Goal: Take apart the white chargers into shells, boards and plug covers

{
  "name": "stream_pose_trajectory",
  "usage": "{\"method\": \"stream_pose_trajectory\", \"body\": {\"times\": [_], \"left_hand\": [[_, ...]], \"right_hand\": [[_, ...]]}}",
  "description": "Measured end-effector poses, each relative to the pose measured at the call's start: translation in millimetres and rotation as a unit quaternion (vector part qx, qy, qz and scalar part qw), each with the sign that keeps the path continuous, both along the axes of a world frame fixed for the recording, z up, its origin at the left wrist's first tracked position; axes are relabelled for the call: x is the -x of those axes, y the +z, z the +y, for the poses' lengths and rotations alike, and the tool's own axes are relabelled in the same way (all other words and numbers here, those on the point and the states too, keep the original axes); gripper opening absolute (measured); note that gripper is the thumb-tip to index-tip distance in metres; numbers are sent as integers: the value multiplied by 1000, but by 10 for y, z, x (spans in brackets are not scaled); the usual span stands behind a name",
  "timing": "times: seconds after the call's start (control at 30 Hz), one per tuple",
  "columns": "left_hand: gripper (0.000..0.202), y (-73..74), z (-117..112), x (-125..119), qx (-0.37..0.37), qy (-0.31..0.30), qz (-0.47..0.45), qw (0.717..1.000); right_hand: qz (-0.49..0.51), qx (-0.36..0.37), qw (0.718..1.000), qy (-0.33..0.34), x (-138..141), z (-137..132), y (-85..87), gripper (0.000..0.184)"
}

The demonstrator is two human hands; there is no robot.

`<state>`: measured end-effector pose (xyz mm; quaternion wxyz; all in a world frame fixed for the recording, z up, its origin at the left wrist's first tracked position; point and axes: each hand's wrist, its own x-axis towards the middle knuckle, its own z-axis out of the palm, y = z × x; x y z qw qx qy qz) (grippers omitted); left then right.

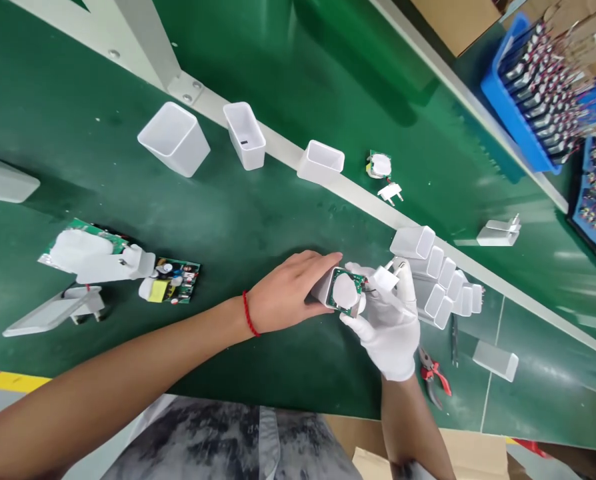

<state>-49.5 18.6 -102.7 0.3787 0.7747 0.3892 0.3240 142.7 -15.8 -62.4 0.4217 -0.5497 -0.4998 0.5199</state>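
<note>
My bare left hand (288,290) wraps around a white charger housing (325,293) lying on the green mat. A green circuit board with a white pad (347,291) sits in the housing's open end. My right hand (385,320), in a white glove, touches that board and holds a white plug cap with two metal pins (387,277), which hangs on thin wires from the board. A red cord circles my left wrist.
Empty white housings (174,139) (245,133) (321,162) stand along the grey rail, with a cluster (441,287) right of my hands. Circuit boards (171,280) and plug parts (98,257) lie at left. Red-handled pliers (433,373) lie near the front edge. Blue bins (523,87) stand far right.
</note>
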Motion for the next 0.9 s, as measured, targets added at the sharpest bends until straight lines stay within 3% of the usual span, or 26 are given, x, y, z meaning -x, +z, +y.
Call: {"method": "stream_pose_trajectory", "body": {"times": [0.3, 0.77, 0.9], "left_hand": [[66, -4, 5, -4, -15, 5, -1, 1000], [64, -33, -5, 12, -31, 6, 1, 1000], [63, -27, -1, 9, -33, 2, 3, 999]], "right_hand": [[-2, 20, 1000, -8, 17, -28, -74, 89], [-36, -2, 999, 32, 70, 18, 7, 84], [-42, -16, 999, 17, 57, 8, 22, 79]]}}
